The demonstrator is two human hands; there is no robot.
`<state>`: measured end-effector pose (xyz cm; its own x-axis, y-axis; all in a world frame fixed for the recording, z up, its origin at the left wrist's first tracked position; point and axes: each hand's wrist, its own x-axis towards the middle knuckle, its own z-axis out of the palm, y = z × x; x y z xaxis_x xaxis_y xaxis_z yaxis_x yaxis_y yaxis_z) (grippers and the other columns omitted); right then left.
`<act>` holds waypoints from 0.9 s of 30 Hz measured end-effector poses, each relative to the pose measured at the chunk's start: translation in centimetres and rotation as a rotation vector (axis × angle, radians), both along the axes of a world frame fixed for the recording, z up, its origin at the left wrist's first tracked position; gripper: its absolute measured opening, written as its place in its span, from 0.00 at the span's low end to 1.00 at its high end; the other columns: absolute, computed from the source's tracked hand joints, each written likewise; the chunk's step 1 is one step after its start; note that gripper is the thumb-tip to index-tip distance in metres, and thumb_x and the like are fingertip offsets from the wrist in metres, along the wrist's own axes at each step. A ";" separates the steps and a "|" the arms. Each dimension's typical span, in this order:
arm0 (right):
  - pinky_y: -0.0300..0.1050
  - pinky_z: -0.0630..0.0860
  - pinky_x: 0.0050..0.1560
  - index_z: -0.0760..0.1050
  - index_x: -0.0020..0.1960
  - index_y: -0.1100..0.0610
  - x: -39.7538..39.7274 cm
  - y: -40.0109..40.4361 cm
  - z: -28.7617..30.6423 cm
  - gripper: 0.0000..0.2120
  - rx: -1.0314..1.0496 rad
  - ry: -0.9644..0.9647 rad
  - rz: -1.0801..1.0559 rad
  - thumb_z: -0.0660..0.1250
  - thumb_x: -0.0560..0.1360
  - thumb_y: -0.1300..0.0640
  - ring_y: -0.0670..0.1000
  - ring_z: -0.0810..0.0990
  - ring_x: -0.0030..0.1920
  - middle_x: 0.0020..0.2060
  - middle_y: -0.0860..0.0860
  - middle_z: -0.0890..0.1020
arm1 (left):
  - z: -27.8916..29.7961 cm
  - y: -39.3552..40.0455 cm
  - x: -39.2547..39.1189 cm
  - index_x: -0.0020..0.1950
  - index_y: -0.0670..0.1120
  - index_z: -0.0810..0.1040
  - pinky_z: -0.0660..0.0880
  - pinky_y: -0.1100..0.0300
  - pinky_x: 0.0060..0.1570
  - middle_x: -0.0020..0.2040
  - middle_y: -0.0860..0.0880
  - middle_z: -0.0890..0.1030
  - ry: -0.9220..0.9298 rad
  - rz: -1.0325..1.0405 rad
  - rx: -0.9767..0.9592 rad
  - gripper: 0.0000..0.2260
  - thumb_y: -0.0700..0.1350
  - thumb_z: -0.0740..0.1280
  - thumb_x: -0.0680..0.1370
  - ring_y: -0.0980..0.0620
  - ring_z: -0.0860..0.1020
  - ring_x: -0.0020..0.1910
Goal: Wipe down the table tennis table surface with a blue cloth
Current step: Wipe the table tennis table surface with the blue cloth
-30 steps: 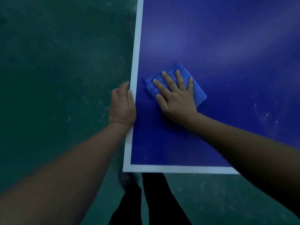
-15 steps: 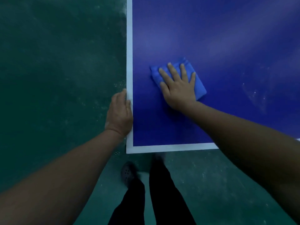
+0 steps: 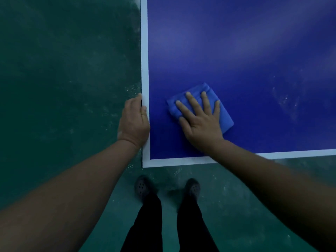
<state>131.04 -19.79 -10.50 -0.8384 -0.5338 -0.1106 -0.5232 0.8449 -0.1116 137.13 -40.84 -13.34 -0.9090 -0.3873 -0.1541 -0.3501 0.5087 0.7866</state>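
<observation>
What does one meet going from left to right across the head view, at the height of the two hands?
Green floor → left hand gripping the table's side → white edge line → right hand pressing flat on the blue cloth → dusty smudges on the blue table top.

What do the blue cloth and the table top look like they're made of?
Blue cloth: soft fabric, maybe microfibre, folded, creasing under the right hand. Table top: hard, smooth, matte-blue painted board, probably; faint sheen, white edge line.
</observation>
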 end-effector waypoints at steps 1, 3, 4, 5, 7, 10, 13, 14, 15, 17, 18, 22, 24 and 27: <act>0.74 0.43 0.73 0.59 0.78 0.39 1.0 -1.6 -0.1 0.25 -0.009 -0.010 -0.048 0.49 0.82 0.39 0.61 0.49 0.80 0.80 0.47 0.58 | 0.0 0.0 0.1 0.73 0.35 0.68 0.67 0.53 0.66 0.66 0.35 0.72 -0.009 -0.008 -0.011 0.24 0.47 0.54 0.82 0.38 0.73 0.64; 0.74 0.43 0.73 0.59 0.79 0.41 4.7 -3.7 -0.3 0.26 -0.001 -0.012 0.051 0.49 0.82 0.39 0.61 0.47 0.80 0.81 0.47 0.57 | 0.3 -0.2 0.1 0.73 0.37 0.69 0.69 0.51 0.64 0.66 0.36 0.72 -0.017 -0.030 -0.054 0.23 0.48 0.54 0.82 0.38 0.73 0.63; 0.75 0.44 0.73 0.60 0.79 0.42 6.6 -4.1 -0.3 0.26 0.000 -0.011 0.122 0.50 0.82 0.39 0.61 0.48 0.80 0.80 0.47 0.57 | 0.4 -0.5 0.1 0.74 0.38 0.69 0.69 0.51 0.63 0.67 0.36 0.71 -0.030 -0.038 -0.071 0.23 0.48 0.55 0.82 0.39 0.73 0.62; 0.75 0.46 0.73 0.61 0.78 0.42 8.0 -4.0 -0.3 0.25 -0.009 -0.012 0.176 0.51 0.82 0.40 0.62 0.49 0.80 0.80 0.47 0.58 | 0.6 -0.9 0.1 0.74 0.40 0.69 0.69 0.52 0.62 0.68 0.38 0.70 -0.043 -0.046 -0.077 0.22 0.48 0.56 0.83 0.40 0.73 0.62; 0.75 0.46 0.73 0.62 0.78 0.42 8.9 -2.8 0.0 0.25 -0.015 -0.040 0.307 0.52 0.82 0.40 0.62 0.51 0.80 0.80 0.48 0.59 | 0.9 -1.8 0.2 0.75 0.45 0.69 0.68 0.55 0.62 0.69 0.39 0.68 -0.062 -0.062 -0.051 0.20 0.48 0.60 0.84 0.42 0.74 0.62; 0.72 0.41 0.75 0.58 0.79 0.39 6.0 -0.8 0.1 0.25 0.059 -0.039 0.430 0.48 0.82 0.38 0.62 0.50 0.80 0.80 0.47 0.58 | 1.4 -3.4 0.5 0.76 0.51 0.69 0.69 0.50 0.67 0.70 0.42 0.66 -0.109 -0.120 -0.032 0.24 0.55 0.60 0.80 0.43 0.72 0.65; 0.69 0.36 0.75 0.55 0.79 0.38 2.7 -2.0 0.3 0.27 0.025 -0.062 0.010 0.42 0.81 0.37 0.59 0.44 0.81 0.81 0.45 0.54 | 2.1 -4.1 1.3 0.76 0.51 0.68 0.68 0.49 0.70 0.71 0.42 0.65 -0.131 -0.130 -0.065 0.27 0.57 0.58 0.77 0.44 0.70 0.68; 0.70 0.35 0.74 0.54 0.79 0.38 3.1 -3.1 0.4 0.28 0.021 -0.070 -0.074 0.42 0.80 0.37 0.59 0.43 0.81 0.81 0.45 0.53 | 2.3 -4.2 1.7 0.76 0.50 0.68 0.67 0.49 0.70 0.71 0.42 0.66 -0.126 -0.117 -0.073 0.27 0.57 0.58 0.78 0.44 0.70 0.67; 0.71 0.35 0.74 0.54 0.80 0.39 4.3 -4.3 0.4 0.28 0.024 -0.073 -0.066 0.42 0.80 0.38 0.60 0.43 0.81 0.81 0.46 0.53 | 2.5 -4.1 1.9 0.76 0.48 0.69 0.67 0.51 0.70 0.70 0.41 0.67 -0.117 -0.104 -0.083 0.27 0.56 0.58 0.78 0.43 0.70 0.67; 0.72 0.38 0.74 0.56 0.80 0.40 8.2 -5.9 0.3 0.27 0.017 -0.095 0.130 0.45 0.82 0.39 0.61 0.45 0.81 0.81 0.47 0.54 | 2.7 -4.1 2.2 0.74 0.44 0.71 0.66 0.53 0.69 0.69 0.39 0.69 -0.090 -0.084 -0.119 0.27 0.55 0.58 0.78 0.42 0.71 0.67; 0.72 0.39 0.74 0.57 0.79 0.40 9.9 -5.8 0.4 0.26 0.008 -0.107 0.220 0.47 0.82 0.39 0.61 0.46 0.81 0.81 0.47 0.56 | 2.8 -4.1 2.2 0.73 0.43 0.72 0.66 0.53 0.69 0.68 0.39 0.70 -0.072 -0.076 -0.143 0.26 0.54 0.58 0.79 0.42 0.71 0.67; 0.71 0.43 0.75 0.59 0.78 0.40 7.9 1.1 -0.3 0.26 0.034 -0.087 0.084 0.47 0.82 0.40 0.60 0.49 0.80 0.80 0.47 0.59 | 3.7 -2.9 2.7 0.71 0.40 0.74 0.66 0.50 0.69 0.68 0.39 0.72 0.006 -0.051 -0.233 0.24 0.51 0.58 0.79 0.41 0.70 0.68; 0.71 0.45 0.75 0.59 0.79 0.42 5.1 7.2 -0.1 0.28 0.097 -0.059 -0.214 0.45 0.80 0.40 0.60 0.49 0.80 0.80 0.48 0.58 | 4.3 -1.0 3.3 0.70 0.39 0.74 0.65 0.47 0.71 0.69 0.39 0.72 0.033 -0.086 -0.279 0.22 0.49 0.59 0.79 0.40 0.69 0.70; 0.70 0.42 0.76 0.50 0.80 0.39 1.9 14.5 0.8 0.28 0.075 -0.106 -0.730 0.43 0.80 0.39 0.56 0.44 0.81 0.81 0.45 0.49 | 4.4 3.7 4.8 0.70 0.39 0.73 0.60 0.41 0.74 0.71 0.37 0.72 0.100 -0.256 -0.362 0.22 0.48 0.58 0.80 0.38 0.67 0.72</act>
<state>132.91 -5.31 -9.68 -0.9599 0.1674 -0.2250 0.1848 0.9810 -0.0585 141.93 -37.17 -8.96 -0.9860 -0.1610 0.0437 -0.1084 0.8175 0.5656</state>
